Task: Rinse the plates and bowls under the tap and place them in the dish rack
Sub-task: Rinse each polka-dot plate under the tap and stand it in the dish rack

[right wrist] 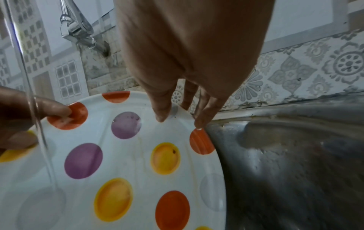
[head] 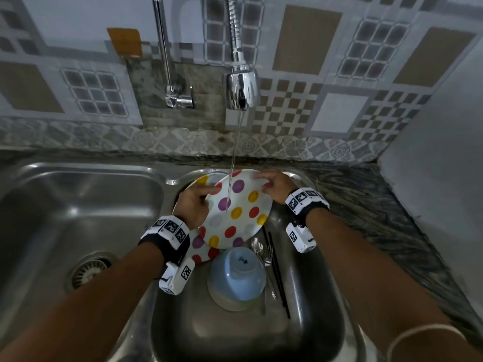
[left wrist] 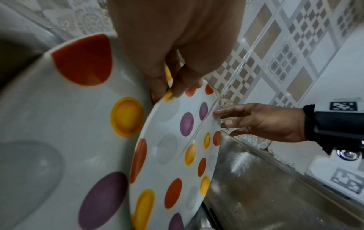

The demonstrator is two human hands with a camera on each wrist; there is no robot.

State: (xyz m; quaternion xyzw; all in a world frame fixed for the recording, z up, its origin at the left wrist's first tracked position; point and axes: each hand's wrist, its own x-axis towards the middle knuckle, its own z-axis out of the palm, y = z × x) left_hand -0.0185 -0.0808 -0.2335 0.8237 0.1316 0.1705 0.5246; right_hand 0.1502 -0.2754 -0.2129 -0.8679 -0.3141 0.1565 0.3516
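A white plate with coloured dots [head: 236, 212] is held tilted over the right sink basin [head: 308, 304], and a thin water stream [head: 233, 163] from the tap head [head: 241, 88] lands on its face. My left hand [head: 196, 205] pinches its left rim, thumb on a red dot. My right hand [head: 274, 184] holds the far right rim, thumb on the face and fingers behind [right wrist: 202, 118]. A second dotted plate [head: 200, 250] lies underneath in the basin. An upturned blue bowl [head: 237, 273] sits in front of the plates.
Cutlery and dark chopsticks [head: 271, 259] lie in the right basin beside the bowl. The left basin [head: 78, 205] has a drain [head: 88, 270]. A dark stone counter [head: 379, 205] runs on the right, and a tiled wall stands behind the sink. No dish rack is in view.
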